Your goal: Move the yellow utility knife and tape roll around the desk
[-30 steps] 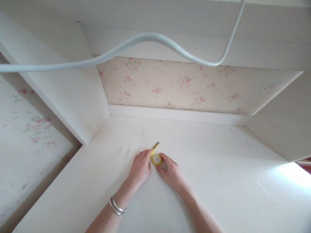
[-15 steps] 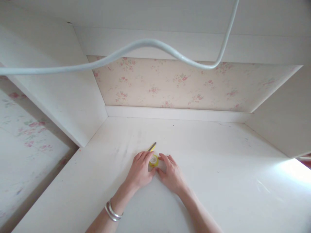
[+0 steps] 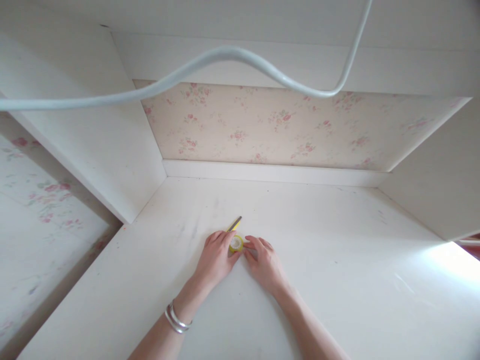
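Observation:
A small yellow roll of tape [image 3: 236, 243] with a pale core is held at the table's middle. My left hand [image 3: 214, 257] is closed around its left side, fingers behind and thumb in front, with silver bangles on the wrist. At the roll's right edge, the fingertips of my right hand [image 3: 264, 261] are drawn together in a pinch. Whether a loose end of tape lies between them is too small to see. A yellow and dark cutter knife [image 3: 235, 223] lies just beyond my left fingers, which partly cover its near end.
The white tabletop [image 3: 318, 290] carries a few marks and smudges. White side panels [image 3: 123, 160] and a low back ledge [image 3: 270, 172] bound it, with floral wallpaper [image 3: 240, 122] behind. A pale cable [image 3: 225, 52] crosses high in the view.
The right fingertips have closed closer together at the roll's right edge, and the right thumb has come away from the left thumb. The view has shifted slightly.

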Motion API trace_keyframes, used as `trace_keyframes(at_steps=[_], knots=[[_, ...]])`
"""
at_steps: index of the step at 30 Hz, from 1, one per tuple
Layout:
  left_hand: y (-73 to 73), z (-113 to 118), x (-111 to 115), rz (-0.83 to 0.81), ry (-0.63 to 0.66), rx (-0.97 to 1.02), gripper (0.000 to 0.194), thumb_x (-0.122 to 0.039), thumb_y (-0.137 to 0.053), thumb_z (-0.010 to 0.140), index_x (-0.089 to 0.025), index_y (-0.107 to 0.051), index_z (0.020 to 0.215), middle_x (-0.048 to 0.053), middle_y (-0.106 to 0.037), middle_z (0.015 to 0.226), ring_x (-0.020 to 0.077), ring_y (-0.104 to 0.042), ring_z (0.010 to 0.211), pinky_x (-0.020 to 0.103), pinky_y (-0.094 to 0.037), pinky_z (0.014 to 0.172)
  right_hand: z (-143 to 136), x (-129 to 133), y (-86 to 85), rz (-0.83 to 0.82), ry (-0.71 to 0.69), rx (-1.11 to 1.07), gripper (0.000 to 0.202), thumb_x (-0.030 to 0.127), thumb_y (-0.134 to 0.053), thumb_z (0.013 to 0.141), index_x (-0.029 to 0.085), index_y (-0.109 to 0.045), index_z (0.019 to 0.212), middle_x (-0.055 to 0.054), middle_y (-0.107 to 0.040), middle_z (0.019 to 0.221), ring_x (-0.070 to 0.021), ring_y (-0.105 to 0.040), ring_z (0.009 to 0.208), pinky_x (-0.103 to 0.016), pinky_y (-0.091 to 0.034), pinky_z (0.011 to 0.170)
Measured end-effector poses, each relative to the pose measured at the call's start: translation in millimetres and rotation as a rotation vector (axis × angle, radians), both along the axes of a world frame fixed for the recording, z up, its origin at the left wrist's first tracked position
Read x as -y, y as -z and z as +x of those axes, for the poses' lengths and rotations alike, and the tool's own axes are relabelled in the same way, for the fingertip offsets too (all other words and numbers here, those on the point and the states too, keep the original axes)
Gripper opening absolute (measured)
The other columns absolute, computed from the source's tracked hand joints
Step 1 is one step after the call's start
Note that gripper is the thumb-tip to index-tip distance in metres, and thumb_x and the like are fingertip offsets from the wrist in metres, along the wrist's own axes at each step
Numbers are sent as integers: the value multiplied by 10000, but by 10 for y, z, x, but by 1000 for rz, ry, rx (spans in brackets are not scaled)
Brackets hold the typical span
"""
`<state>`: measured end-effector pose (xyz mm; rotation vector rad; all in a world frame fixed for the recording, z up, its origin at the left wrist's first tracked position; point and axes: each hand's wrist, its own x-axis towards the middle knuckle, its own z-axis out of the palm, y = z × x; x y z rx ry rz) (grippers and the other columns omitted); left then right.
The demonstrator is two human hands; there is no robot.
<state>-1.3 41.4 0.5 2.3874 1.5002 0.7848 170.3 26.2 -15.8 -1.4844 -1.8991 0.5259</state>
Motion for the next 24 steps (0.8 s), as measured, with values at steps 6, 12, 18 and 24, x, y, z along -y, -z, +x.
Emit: trace_keyframes(at_steps=[6,12,18,24], knots=[[7,1,-3,0,-17,-1,487,-221,-662,752,-222,-490,1207,66,-616,1076,247,-516,1083,420,-387,963,-15,10,-25,1,-5,5,294,182,-499,855,233,-551,1140,-32,-698,1010,-216,-579,1031,-380,-427,926],[4,-59,-42,-1,-40,-8,475,-204,-649,749,-205,-497,1199,73,-612,1071,239,-516,1069,400,-406,947,-18,34,-54,35,-51,27,282,168,-506,847,224,-551,1120,-19,-704,987,-202,-570,1010,-362,-413,916],[55,-311,-182,-26,-115,23,526,-195,-646,733,-198,-490,1236,71,-606,1129,234,-502,1112,373,-382,999,-11,17,-31,47,-53,30,246,166,-528,838,231,-572,1071,-17,-697,973,-185,-580,976,-333,-413,904],[81,-684,-327,-119,-164,16,528,-235,-629,713,-188,-527,1229,72,-597,1185,241,-501,1143,364,-369,1020,-5,-5,-28,51,-59,27,231,168,-530,841,242,-580,1054,-14,-690,974,-183,-581,975,-337,-398,913]])
